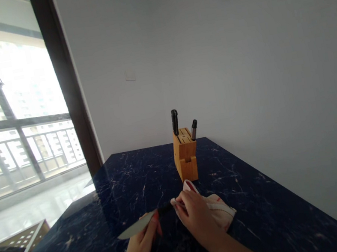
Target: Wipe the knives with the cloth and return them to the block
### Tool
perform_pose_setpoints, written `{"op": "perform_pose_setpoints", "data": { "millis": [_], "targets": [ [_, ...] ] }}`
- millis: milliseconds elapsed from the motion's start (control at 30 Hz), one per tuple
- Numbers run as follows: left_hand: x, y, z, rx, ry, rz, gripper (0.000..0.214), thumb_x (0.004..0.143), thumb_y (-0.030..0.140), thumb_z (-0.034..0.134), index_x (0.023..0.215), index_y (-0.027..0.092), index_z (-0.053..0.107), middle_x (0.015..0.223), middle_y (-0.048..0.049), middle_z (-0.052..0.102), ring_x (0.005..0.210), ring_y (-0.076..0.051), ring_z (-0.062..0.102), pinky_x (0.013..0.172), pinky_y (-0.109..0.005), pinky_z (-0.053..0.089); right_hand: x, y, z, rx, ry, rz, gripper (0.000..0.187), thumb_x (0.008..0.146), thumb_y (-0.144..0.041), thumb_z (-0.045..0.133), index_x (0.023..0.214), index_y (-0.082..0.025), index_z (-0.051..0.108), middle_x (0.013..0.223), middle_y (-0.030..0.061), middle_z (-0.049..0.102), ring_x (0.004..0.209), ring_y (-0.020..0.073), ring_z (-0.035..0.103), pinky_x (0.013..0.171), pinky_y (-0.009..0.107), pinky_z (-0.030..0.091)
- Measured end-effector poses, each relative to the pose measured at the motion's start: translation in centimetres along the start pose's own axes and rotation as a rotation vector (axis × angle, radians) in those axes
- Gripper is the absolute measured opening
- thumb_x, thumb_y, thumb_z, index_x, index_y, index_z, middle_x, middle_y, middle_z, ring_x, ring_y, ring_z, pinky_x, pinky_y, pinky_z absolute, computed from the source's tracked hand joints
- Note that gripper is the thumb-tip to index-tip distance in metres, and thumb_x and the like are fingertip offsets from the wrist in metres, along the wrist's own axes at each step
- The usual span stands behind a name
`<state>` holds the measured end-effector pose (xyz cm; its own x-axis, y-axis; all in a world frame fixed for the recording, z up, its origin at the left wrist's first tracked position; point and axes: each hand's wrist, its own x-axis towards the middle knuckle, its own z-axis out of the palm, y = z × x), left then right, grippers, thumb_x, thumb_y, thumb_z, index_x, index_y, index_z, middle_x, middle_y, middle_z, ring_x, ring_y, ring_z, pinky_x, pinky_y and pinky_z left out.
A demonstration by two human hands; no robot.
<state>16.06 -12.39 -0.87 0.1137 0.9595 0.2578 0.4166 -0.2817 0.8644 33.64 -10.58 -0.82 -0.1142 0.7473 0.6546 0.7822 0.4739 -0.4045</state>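
Two hands worked at lower centre of frame. Left hand [143,247] pinched the knife [137,226] blade flat between fingertips; right hand [198,218] fingers were curled on its black handle, over a cloth [222,213]. Judged stiff, light, slick and sharp: the handle was the safest hold.

Dark blue marble table [249,198] w/ wooden knife block [186,157] upright, cloth [222,214] just in front.

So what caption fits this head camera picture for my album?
Left hand pinches the blade of a knife, right hand at its handle over a cloth, by a knife block.
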Motion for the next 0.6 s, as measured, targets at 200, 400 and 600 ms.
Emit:
{"op": "perform_pose_setpoints", "data": {
  "millis": [200, 400, 600],
  "targets": [
    [-0.2, 0.2, -0.3, -0.036, 0.053, 0.033, 0.042, 0.083, 0.048, 0.037, 0.055, 0.019, 0.049, 0.058, 0.0025, 0.049, 0.059, -0.015, 0.047, 0.063, -0.023, 0.036, 0.1, 0.1, -0.2, 0.045, 0.024, 0.029, 0.011, 0.083, -0.024, 0.046, 0.073, -0.021, 0.047, 0.072, -0.0001, 0.054, 0.070, 0.0157, 0.050, 0.066, 0.028, 0.036],
    [-0.1, -0.5, -0.2, 0.001, -0.019, 0.044, 0.038, 0.083, 0.045, 0.039, 0.057, 0.020, 0.051, 0.065, 0.0012, 0.053, 0.066, -0.017, 0.050, 0.066, -0.024, 0.038, -0.2, -0.8, -0.6, 0.145, -0.044, -0.076, 0.007, 0.084, -0.022, 0.046, 0.078, -0.020, 0.049, 0.076, 0.0007, 0.054, 0.074, 0.0150, 0.050, 0.067, 0.027, 0.037],
    [-0.2, 0.0, -0.2, -0.061, 0.027, 0.002, 0.041, 0.082, 0.048, 0.040, 0.056, 0.019, 0.051, 0.058, 0.0027, 0.050, 0.060, -0.015, 0.047, 0.061, -0.023, 0.037, 0.1, -0.5, -0.7, 0.061, 0.031, -0.022, 0.013, 0.085, -0.026, 0.043, 0.073, -0.021, 0.048, 0.072, 0.0006, 0.054, 0.069, 0.0153, 0.050, 0.066, 0.029, 0.036]
  ]
}}
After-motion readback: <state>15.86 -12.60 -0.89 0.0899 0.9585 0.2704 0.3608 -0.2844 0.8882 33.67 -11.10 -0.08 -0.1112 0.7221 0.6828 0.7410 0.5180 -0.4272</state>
